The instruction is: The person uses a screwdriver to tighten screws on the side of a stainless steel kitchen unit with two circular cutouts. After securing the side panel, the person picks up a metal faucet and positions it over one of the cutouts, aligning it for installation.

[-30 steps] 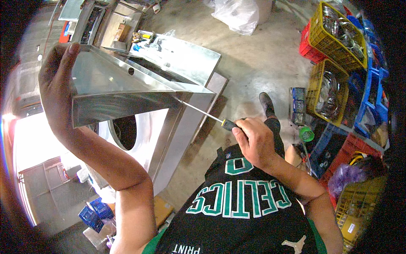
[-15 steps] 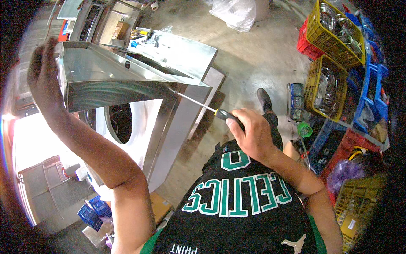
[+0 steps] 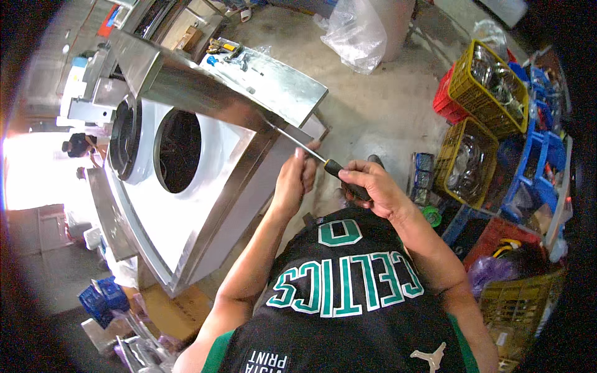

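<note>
A screwdriver (image 3: 339, 170) with a black and yellow handle is in my right hand (image 3: 377, 189), its fingers wrapped round the grip. Its long metal shaft slants up and left to the corner of a stainless steel cabinet (image 3: 217, 105), where the tip meets the edge of the raised top panel. Beside the shaft my left hand (image 3: 295, 180) is closed, fingertips at the metal rod just ahead of the handle. The cabinet's pale inner face holds two large round openings, one of them a dark hole (image 3: 178, 151). What sits under the screwdriver's tip is too small to make out.
Behind the cabinet, a metal-topped table (image 3: 280, 84) carries hand tools. Clear plastic wrap (image 3: 354, 37) lies further back. Yellow crates (image 3: 463, 163) of metal parts and blue bins (image 3: 540, 149) line the right side. A cardboard sheet (image 3: 174, 311) lies at lower left; another person (image 3: 78, 145) is far left.
My left hand has come down from the cabinet's far left edge to the screwdriver's shaft. The view has shifted, showing more of the cabinet's face. My right hand still grips the screwdriver.
</note>
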Demonstrator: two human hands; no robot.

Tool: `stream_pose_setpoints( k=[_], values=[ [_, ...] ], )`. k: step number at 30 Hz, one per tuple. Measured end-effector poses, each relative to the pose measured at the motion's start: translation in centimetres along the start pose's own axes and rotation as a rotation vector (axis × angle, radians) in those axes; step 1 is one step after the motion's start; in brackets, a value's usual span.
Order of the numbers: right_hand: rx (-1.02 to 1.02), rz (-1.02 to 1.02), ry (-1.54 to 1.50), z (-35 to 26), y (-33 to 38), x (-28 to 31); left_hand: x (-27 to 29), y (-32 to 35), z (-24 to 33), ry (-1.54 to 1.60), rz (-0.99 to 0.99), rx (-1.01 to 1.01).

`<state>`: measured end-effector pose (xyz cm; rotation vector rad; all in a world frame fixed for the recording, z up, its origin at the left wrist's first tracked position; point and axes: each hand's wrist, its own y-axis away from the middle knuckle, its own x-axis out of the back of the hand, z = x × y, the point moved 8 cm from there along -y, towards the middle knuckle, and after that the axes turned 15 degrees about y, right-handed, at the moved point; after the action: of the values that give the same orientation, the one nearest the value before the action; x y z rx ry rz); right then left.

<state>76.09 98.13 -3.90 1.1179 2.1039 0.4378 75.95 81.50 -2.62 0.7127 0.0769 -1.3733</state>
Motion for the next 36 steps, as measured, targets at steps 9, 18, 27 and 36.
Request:
stream_pose_setpoints(
  k=[9, 18, 27, 36],
  values=[
    [0.816, 0.64, 1.285, -4.0, 6.3, -2.1, 1.0, -1.9, -0.1, 0.201, 0.151, -0.04],
    [-0.001, 0.138, 0.068, 3.9, 1.3, 1.4, 0.5, -1.9, 0.2, 0.351, 0.119, -0.03],
    [0.839, 0.754, 1.361, -2.3, 7.0, -2.5, 1.5, -2.1, 0.6, 0.186, 0.232, -0.103],
    [0.49, 0.403, 0.518, 0.1, 4.2, -0.7, 1.6, -2.1, 0.6, 0.222, 0.107, -0.053]
  ],
)
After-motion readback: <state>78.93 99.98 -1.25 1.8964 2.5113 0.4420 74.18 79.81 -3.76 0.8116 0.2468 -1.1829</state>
